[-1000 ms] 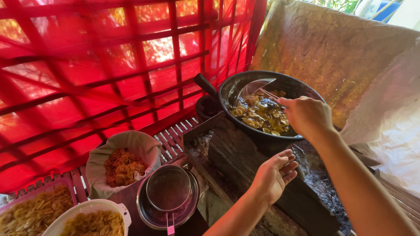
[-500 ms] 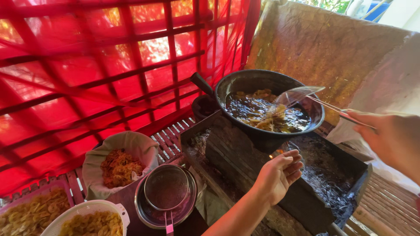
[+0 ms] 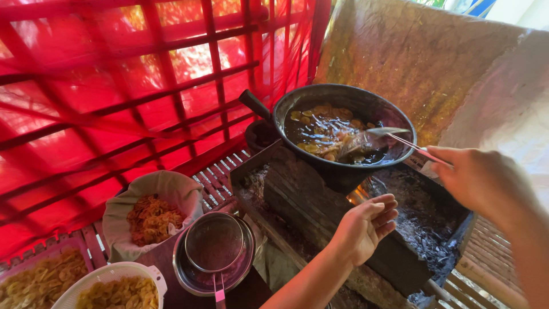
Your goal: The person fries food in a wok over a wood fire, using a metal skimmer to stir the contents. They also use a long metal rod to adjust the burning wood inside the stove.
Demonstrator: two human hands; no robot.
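A black wok (image 3: 349,100) sits on a wood fire, with banana slices (image 3: 320,129) frying in dark oil. My right hand (image 3: 486,180) grips the thin metal handle of a wire skimmer (image 3: 366,143), whose head dips into the oil on the wok's right side. In front of the fire box hovers my left hand (image 3: 366,226), fingers loosely curled and holding nothing.
A cloth-lined bowl of fried chips (image 3: 151,217) stands at the left. A metal strainer in a steel bowl (image 3: 214,252) is beside it. White basins of raw yellow slices (image 3: 114,292) sit at bottom left. Red netting (image 3: 114,86) hangs behind. Embers glow (image 3: 360,194) under the wok.
My right hand drew back from over the wok to the right, with the skimmer's head lowered into the oil. The left hand stayed almost still.
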